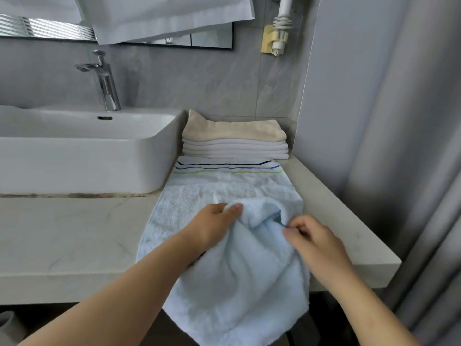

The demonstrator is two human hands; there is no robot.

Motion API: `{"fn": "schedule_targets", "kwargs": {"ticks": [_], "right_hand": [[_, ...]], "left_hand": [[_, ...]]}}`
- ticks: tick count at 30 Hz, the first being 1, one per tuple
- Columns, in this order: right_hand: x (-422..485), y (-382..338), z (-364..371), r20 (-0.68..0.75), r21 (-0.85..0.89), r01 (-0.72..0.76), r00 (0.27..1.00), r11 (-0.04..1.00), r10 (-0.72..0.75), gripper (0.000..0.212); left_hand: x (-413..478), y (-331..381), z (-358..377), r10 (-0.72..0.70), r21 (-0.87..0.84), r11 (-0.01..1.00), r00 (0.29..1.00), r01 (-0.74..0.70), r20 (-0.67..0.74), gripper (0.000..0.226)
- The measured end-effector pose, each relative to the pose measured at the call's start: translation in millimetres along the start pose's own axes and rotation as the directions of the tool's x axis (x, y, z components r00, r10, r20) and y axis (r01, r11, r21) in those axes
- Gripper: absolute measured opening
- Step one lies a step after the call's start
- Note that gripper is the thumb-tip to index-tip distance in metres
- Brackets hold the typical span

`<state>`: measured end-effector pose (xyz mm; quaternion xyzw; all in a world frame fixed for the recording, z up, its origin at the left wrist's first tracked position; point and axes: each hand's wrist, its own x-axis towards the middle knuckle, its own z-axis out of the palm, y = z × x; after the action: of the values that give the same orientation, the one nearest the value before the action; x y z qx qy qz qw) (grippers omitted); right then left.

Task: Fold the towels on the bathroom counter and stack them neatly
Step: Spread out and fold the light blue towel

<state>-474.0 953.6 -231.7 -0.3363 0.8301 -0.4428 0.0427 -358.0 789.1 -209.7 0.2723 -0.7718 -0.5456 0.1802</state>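
Gripping its near end, the pale blue towel (232, 258) was pinched by the left hand (214, 224) and right hand (314, 242), probably for folding toward the stack (234, 141) at twelve o'clock.

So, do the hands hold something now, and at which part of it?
Both hold the blue towel. The left hand grips a bunched fold near its middle; the right hand pinches its edge on the right side.

I lose the light-blue towel (237, 283) below the frame's near edge; its bunched fold hides my left hand (214, 223) fingertips; the sink (74, 151) runs off left.
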Motion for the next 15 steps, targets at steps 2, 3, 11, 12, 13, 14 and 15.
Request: {"fn": "schedule_targets", "kwargs": {"ticks": [2,3,11,12,13,14,15], "right_hand": [[1.2,-5.0,2.3,0.106,0.017,-0.02,0.994,1.0,0.018,0.035],[2.7,-6.2,3.7,0.135,0.035,-0.036,0.99,0.999,0.031,0.048],[1.1,-16.0,-12.2,0.139,0.494,-0.076,0.99,0.866,0.007,0.028],[0.0,-17.7,-14.6,0.138,0.535,-0.062,0.99,0.843,-0.015,0.026],[-1.5,-20.3,-15.9,0.138,0.561,-0.049,0.99,0.826,-0.035,0.025],[-2.1,-21.0,-15.5,0.135,0.577,-0.042,0.99,0.815,-0.045,0.026],[-3.5,-22.4,-14.4,0.144,0.586,-0.052,0.989,0.809,-0.04,0.027]], "left_hand": [[-0.3,-1.0,0.2,-0.006,0.009,1.0,1.0,0.006,0.009,0.035],[-0.8,-1.4,0.3,-0.008,0.013,1.0,1.0,0.008,0.014,0.033],[3.1,-9.4,-2.1,0.029,0.071,0.997,1.0,-0.029,0.011,0.024],[3.1,-9.6,-1.8,0.038,0.089,0.995,0.999,-0.039,0.009,0.024],[3.2,-9.5,-1.3,0.05,0.11,0.993,0.999,-0.051,0.011,0.023],[2.5,-8.8,-0.5,0.062,0.13,0.99,0.998,-0.063,0.009,0.02],[2.2,-7.7,0.4,0.082,0.158,0.984,0.997,-0.081,0.003,0.015]]}}
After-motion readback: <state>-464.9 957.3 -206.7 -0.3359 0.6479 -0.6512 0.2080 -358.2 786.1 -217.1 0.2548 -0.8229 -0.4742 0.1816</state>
